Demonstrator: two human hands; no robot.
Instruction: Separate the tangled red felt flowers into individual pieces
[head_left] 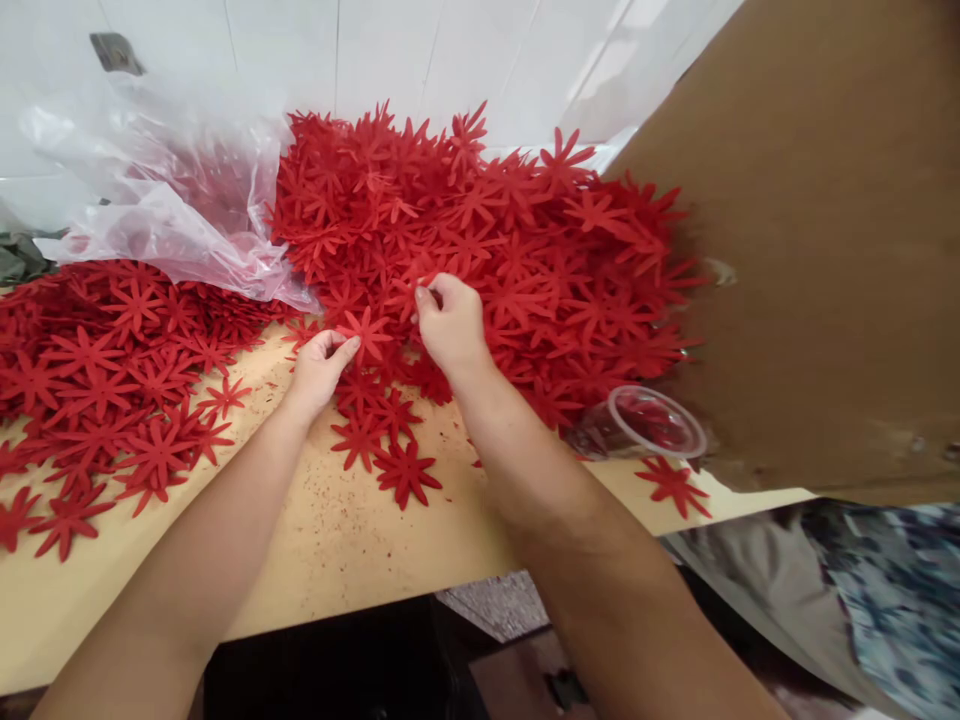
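Note:
My left hand (321, 368) pinches the edge of a red flower-shaped cutout (366, 333) with long narrow petals. Thumb and forefinger are pressed together on it. To its right, my right hand (451, 318) is closed in a pinch in front of the large heap of red cutouts (510, 210). Whatever lies between its fingertips blends with the red behind and cannot be made out. Just below the hands, several loose red cutouts (406, 472) rest on the tan tabletop (330, 540).
Another pile of red cutouts (97, 370) spreads across the left side. A crumpled clear plastic bag (187, 220) lies behind it. At right, a clear plastic cup (645, 425) lies tipped beside a tall cardboard panel (810, 260). A white wall (420, 50) stands behind.

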